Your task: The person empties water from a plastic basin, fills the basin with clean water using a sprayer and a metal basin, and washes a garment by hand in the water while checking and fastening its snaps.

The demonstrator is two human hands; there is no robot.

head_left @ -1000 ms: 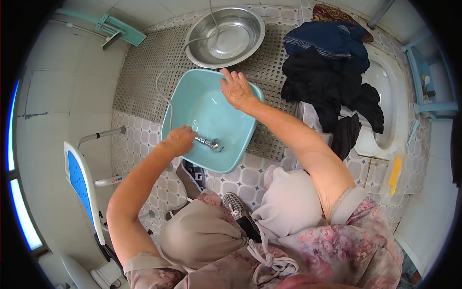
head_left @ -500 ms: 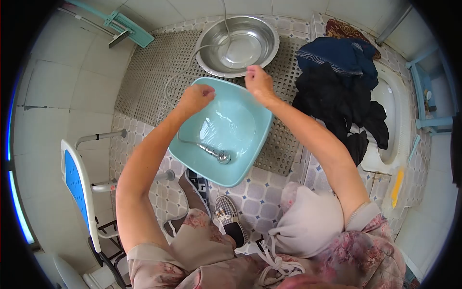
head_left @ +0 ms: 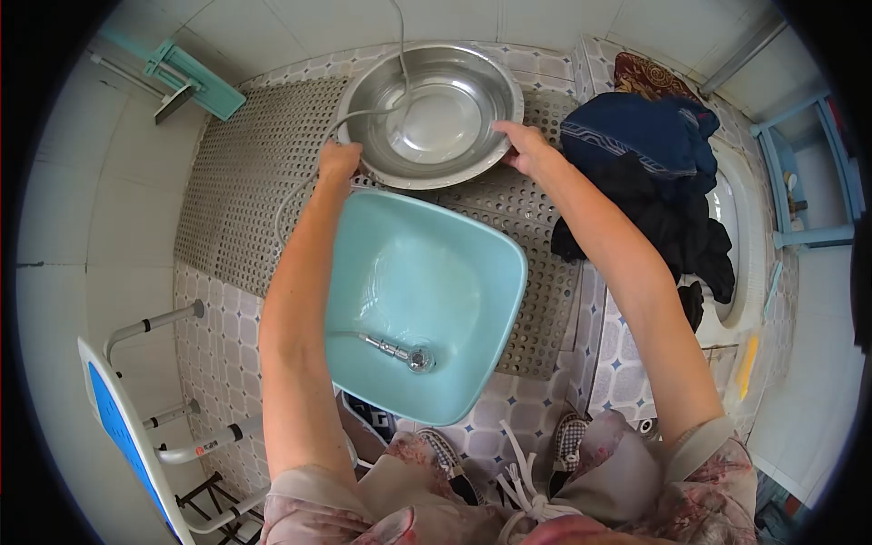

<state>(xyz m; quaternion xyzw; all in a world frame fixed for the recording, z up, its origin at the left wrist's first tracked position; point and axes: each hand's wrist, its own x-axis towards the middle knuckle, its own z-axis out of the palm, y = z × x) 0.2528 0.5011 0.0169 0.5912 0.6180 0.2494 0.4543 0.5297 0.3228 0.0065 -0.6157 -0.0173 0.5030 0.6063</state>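
A round metal basin (head_left: pixel 436 171) rests on the holed mat. My left hand (head_left: pixel 341 160) is closed at its left rim, beside the shower hose. On the opposite side my right hand (head_left: pixel 525 148) grips the right rim, thumb over the edge and fingers beneath. Nearer to me stands a light-blue plastic tub (head_left: pixel 454 272), partly hidden by my left forearm. A chrome shower head (head_left: pixel 420 360) lies inside the tub. The grey hose (head_left: pixel 400 54) comes down from above, crosses the metal basin and loops past my left hand.
Dark clothes (head_left: pixel 636 136) lie heaped at the right over a white squat toilet (head_left: pixel 749 236). A shower chair (head_left: pixel 127 445) with a blue seat stands at the left. A green squeegee-like tool (head_left: pixel 204 82) leans at the back left, and a blue rack (head_left: pixel 808 182) stands far right.
Both hands have moved forward from above the tub to the metal basin's rim and taken hold of it. The view has shifted, and my feet show in different places.
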